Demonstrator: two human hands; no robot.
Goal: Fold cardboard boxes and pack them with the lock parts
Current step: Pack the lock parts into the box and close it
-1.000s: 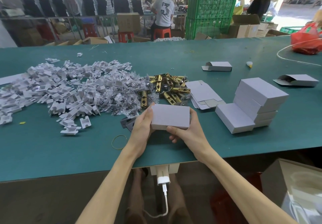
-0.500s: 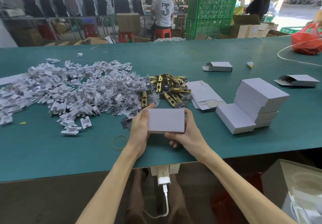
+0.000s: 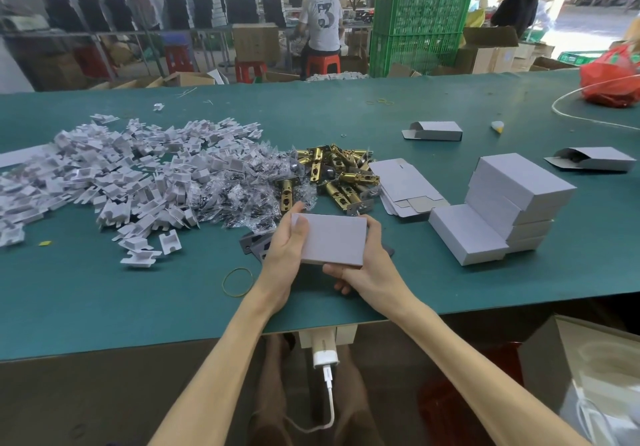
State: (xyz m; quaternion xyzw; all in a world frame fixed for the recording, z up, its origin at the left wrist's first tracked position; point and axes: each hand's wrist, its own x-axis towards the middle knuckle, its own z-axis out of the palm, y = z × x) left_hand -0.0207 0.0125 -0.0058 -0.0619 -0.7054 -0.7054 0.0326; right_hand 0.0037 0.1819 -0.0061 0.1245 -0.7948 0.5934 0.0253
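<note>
Two hands: both on one closed grey cardboard box (image 3: 330, 239), held just above the green surface (image 3: 138, 293), near its front edge.
Left hand (image 3: 285, 248): wrapped round the box's left end, thumb lying on the top face, other fingers mostly hidden behind and under it.
Box axis: long side runs left-right between the palms, top face tilted toward the camera. Flaps look shut; contents not visible.
Right hand (image 3: 372, 269): clasps the right end and near corner, fingers curled under the near edge.
Stack of closed grey boxes (image 3: 512, 203): right of the held box, apart from it, long axes running diagonally away.
Judgement: box looks done, so stacking is likely next. Right hand is nearer the stack, and the box needs a turn to match that diagonal.
</note>
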